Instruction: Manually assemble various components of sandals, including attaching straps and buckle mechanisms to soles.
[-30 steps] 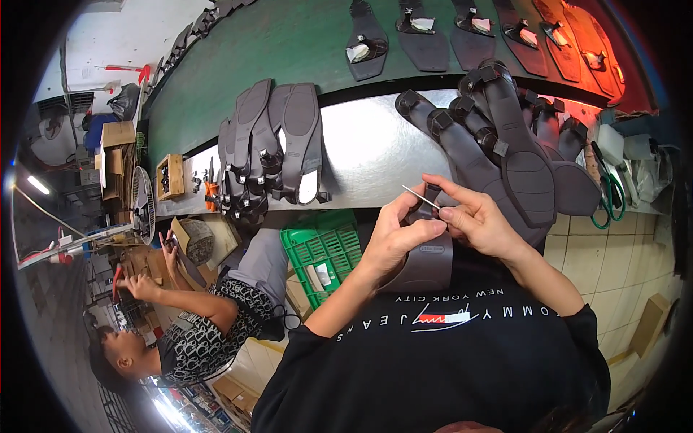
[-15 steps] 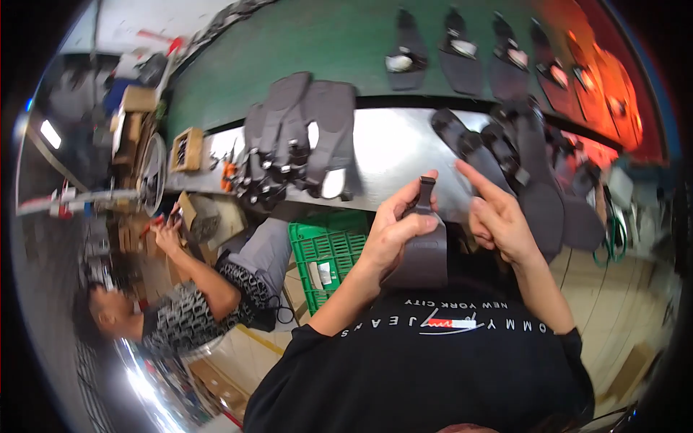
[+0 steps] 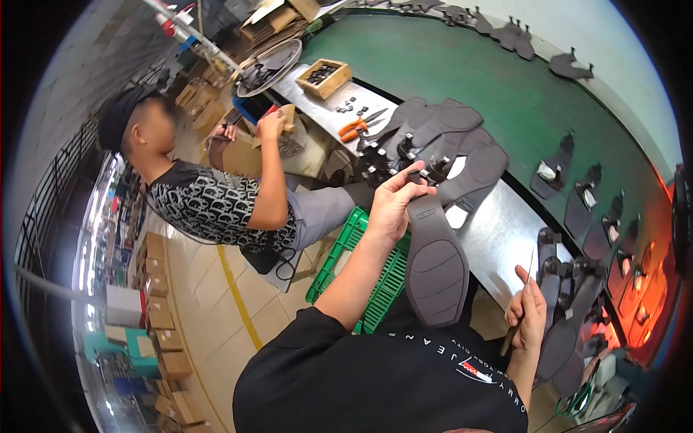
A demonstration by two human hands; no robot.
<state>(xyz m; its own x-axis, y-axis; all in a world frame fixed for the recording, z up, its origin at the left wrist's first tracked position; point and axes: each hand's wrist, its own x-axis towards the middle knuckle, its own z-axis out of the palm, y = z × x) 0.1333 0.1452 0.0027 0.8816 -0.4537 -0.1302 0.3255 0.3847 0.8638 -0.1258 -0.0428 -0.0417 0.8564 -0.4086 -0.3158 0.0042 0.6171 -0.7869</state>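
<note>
My left hand [image 3: 393,206] pinches the narrow end of a dark grey sandal sole [image 3: 437,278], by a small black strap piece. The sole's wide end hangs toward me, its grooved face in view. Lower right, my right hand [image 3: 530,314] is closed round a slim tool with a brownish handle [image 3: 510,340] and a thin tip pointing up; its exact kind is unclear. This hand is apart from the sole. Just beyond my left hand lies a pile of similar soles [image 3: 484,169] with black straps.
A metal bench [image 3: 502,245] runs beside a green belt [image 3: 404,54] carrying sandals toward an orange glow. Orange-handled pliers [image 3: 352,131] and a wooden box [image 3: 342,81] lie farther along. A green crate [image 3: 338,261] stands below. A co-worker [image 3: 209,198] works at left.
My view has swung left. My right hand has moved away from the strap end, down and to the right, and the tool now shows in it. My left hand still holds the sole.
</note>
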